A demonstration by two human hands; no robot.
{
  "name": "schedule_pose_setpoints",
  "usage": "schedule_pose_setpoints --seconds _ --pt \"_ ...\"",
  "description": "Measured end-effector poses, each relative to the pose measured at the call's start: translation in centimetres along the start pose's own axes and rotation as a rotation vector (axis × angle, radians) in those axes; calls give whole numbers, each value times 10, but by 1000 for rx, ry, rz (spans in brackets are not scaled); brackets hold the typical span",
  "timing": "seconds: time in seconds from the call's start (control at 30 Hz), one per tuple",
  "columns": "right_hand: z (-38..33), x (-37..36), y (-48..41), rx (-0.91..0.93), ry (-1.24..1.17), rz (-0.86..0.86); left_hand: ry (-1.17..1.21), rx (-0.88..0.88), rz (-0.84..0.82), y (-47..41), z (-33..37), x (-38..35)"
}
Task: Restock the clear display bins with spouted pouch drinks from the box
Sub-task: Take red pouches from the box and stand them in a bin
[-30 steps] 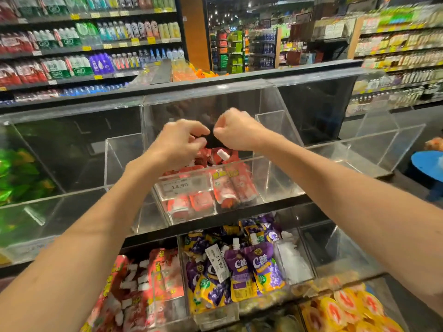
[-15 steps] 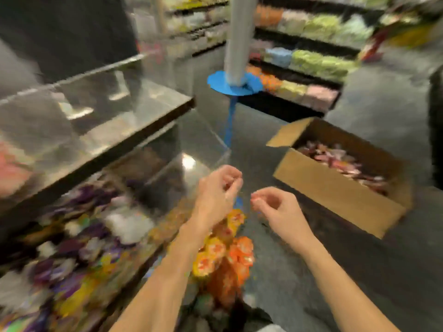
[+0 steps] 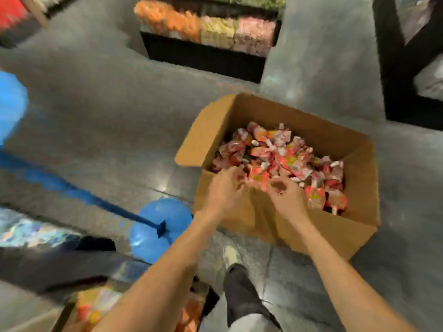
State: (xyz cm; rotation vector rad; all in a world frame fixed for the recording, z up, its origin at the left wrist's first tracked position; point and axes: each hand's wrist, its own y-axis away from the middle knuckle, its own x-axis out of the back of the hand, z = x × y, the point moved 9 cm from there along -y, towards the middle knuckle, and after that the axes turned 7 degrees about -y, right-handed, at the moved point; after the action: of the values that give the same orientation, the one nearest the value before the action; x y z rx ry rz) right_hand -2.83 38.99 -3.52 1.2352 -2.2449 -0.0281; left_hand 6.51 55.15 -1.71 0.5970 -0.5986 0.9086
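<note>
Inspection of the head view, which is being affected by motion blur.

A cardboard box (image 3: 335,236) is being kept open on the grey floor (image 3: 107,104), with its flaps turned outward. The task's stock, a loose heap of red and pink spouted pouches (image 3: 282,159), is being held inside this box, with white caps showing here and there across the pile.

Both bare forearms are being extended over the near wall of the box. The left hand (image 3: 223,195) is being held at the near left corner of the heap, its fingers curled and set close together against the nearest pouches. The right hand (image 3: 290,200) is being held just beside it, its fingers bent inward with thumb and forefinger close to each other, at the near edge of the pile. Whether a pouch is being gripped by either hand cannot be told through the blur.

A blue stanchion base (image 3: 163,226) is being noted on the floor left of the box, with a blue belt (image 3: 72,188) running from it toward the left edge. A low display (image 3: 206,27) of orange, yellow and pink goods is being noted beyond the box. A light shoe (image 3: 230,255) and a dark trouser leg (image 3: 242,298) are being seen between the forearms. Blurred orange packs (image 3: 96,305) are being recorded at the lower left edge.
</note>
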Motion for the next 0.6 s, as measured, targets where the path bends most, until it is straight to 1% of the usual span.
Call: schedule_pose_setpoints --seconds 0.1,0.2,0.23,0.3,0.37,0.43,0.47,0.53,0.6 --pt "40 15 -60 -133 141 -15 -165 50 -137 -69 -1 -46" --pt "64 35 -96 -217 404 -16 -253 67 -250 -114 -3 -86" --pt "71 39 -105 -215 452 -9 -253 69 -294 -124 -5 -99" --pt "82 41 -121 -203 476 -11 -219 139 -366 -141 -14 -122" --pt "94 35 -133 -227 485 -46 -149 240 -418 -151 -26 -139" --pt "99 28 -144 -249 543 -87 -116 289 -514 -153 -29 -157" --pt "101 25 -149 -272 562 -95 -150 289 -575 -150 -27 -168" --pt "104 24 -158 -322 554 -82 -330 237 -669 -141 -21 -187" --pt "106 23 -166 -364 544 -50 -508 179 -707 -131 -16 -204"
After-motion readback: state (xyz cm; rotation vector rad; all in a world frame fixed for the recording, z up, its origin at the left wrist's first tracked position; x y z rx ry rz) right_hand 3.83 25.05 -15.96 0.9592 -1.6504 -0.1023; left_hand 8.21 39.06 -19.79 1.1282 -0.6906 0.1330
